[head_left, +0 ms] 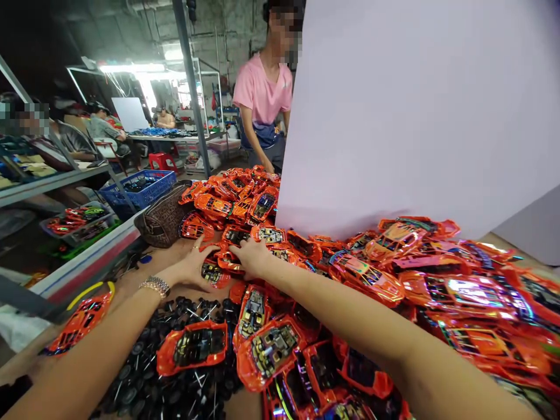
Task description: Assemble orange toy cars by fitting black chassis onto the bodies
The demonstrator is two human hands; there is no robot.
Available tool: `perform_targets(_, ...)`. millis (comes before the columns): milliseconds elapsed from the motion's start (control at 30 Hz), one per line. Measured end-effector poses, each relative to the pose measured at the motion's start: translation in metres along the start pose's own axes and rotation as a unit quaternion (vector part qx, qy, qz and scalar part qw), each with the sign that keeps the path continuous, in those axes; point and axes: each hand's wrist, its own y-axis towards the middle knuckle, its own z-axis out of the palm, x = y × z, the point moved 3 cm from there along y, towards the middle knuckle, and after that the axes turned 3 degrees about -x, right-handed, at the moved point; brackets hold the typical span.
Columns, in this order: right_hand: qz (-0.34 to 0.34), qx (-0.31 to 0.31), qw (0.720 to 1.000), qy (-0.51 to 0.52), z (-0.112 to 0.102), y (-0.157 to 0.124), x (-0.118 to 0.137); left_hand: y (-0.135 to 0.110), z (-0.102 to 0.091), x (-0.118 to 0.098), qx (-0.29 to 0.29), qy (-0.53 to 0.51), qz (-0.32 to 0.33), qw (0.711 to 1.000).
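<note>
My left hand (195,267), with a bracelet at the wrist, curls its fingers and thumb round an orange toy car body (215,275) lying underside up. Across from it, my right hand (252,258) has its fingers closed on the edge of another orange toy car shell (230,261); its fingertips are partly hidden. Nearer to me, one toy car body (196,348) rests upside down on a heap of black wheels with metal axles (175,391). Several upturned car bodies (273,350) lie beneath my right forearm.
Piled orange car shells (464,291) stretch along the right under a large white panel (415,111). At the left edge are a brown patterned bag (163,216) and one car (83,321). Beyond stand a blue crate (140,189), a metal post (192,87) and a co-worker in pink (265,87).
</note>
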Motion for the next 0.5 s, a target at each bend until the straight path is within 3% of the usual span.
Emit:
perform_targets(133,0.012,0.0,1.0,-0.006,-0.005,-0.008,-0.001,0.006,-0.005,-0.016,-0.006,0.014,-0.035,0.999)
perform_targets(233,-0.002,-0.049,0.999,-0.01,-0.019,-0.021,-0.003,0.004,-0.019,-0.034,-0.037,0.028,-0.045,0.998)
perform_targets(367,-0.019,-0.168,0.985,-0.018,-0.054,-0.054,-0.022,0.004,-0.05,-0.065,-0.115,0.027,-0.026,0.993)
perform_targets(500,-0.017,-0.245,0.969,-0.023,-0.097,-0.102,-0.056,0.019,-0.082,-0.119,-0.196,-0.005,0.012,0.981)
